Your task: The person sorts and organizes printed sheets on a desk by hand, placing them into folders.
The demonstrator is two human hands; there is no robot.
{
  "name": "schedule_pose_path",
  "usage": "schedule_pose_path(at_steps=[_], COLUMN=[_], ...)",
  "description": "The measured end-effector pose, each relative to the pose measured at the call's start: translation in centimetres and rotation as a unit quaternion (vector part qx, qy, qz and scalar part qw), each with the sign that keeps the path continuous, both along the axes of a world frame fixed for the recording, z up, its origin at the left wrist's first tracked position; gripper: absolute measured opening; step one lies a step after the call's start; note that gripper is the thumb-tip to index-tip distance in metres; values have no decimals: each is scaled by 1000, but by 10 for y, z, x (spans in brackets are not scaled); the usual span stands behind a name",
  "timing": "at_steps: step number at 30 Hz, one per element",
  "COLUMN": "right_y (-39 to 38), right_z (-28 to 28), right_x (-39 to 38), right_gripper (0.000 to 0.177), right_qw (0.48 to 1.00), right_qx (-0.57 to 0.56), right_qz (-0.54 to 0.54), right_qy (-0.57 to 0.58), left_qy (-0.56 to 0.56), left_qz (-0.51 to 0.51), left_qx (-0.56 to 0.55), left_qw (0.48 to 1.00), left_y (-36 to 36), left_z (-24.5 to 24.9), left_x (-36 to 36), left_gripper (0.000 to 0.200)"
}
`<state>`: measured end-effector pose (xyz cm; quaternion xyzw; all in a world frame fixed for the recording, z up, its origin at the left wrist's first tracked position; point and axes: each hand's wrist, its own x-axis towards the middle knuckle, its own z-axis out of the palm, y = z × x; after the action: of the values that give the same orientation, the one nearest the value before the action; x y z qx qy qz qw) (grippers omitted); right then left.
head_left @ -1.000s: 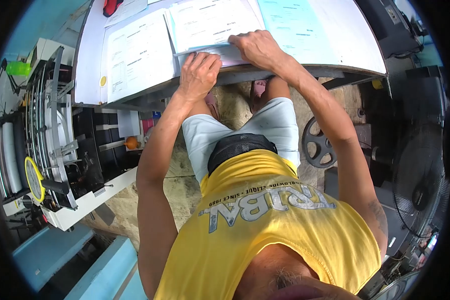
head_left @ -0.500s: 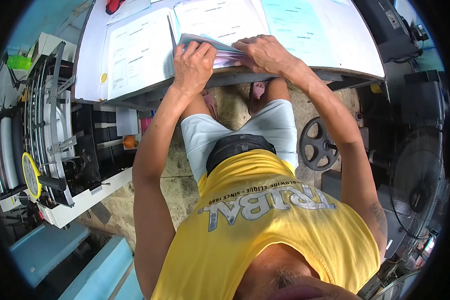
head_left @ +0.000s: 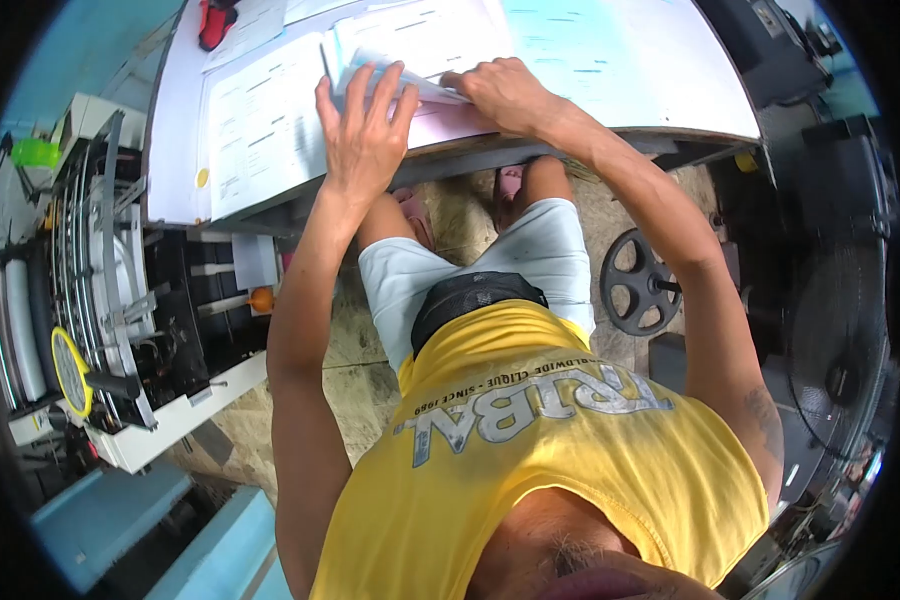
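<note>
Near the front edge of the table, my left hand [head_left: 367,140] is open, its fingers spread over the left end of a lifted, curved white sheet [head_left: 395,80]. My right hand [head_left: 505,97] has its fingers curled in a pinch at the right end of these sheets; the fingertips are partly hidden. Below and between the hands lies a pink sheet [head_left: 440,122]. Printed white forms [head_left: 260,130] lie left of my left hand, and another printed white form [head_left: 430,38] lies beyond both hands. Light-blue printed forms [head_left: 565,60] are to the right of it.
A red and black object [head_left: 215,22] sits at the table's far left. A yellow round spot [head_left: 202,178] marks the left edge of the white tabletop [head_left: 690,90]. A machine with rollers [head_left: 90,270] stands left; a black handwheel [head_left: 640,283] and a fan [head_left: 835,370] are at right.
My left hand's fingers have opened and spread from their curled grip on the folded sheets. The stack has flattened, showing more pink paper. My right hand has shifted slightly left and stays curled.
</note>
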<state>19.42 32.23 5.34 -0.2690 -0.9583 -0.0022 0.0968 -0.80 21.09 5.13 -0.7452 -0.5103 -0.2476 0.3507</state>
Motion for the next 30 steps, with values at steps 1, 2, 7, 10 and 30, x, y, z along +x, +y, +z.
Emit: schedule_pose_path(at_steps=[1,2,7,10,30], right_y=[7,15,38,55,-25], right_z=[-2,-1,50,75,-27], right_x=[-1,-2,-13,-5,226], right_gripper=[23,20,25,28,42], right_qw=[1000,1000,982,938,984], right_qx=[6,16,171,333,20], right_qz=[-15,2,46,93,-176], right_qy=[5,10,-60,-29,17], left_qy=[-3,3,61,24,-257], left_qz=[-13,-50,-203,-181,-205], left_qx=[43,28,-98,-119,-182], left_qw=[999,998,972,976,927], left_y=[-1,-4,0,34,58], left_z=[1,-2,-29,-52,-57], left_x=[11,26,123,165,172], left_gripper=[17,17,28,38,13])
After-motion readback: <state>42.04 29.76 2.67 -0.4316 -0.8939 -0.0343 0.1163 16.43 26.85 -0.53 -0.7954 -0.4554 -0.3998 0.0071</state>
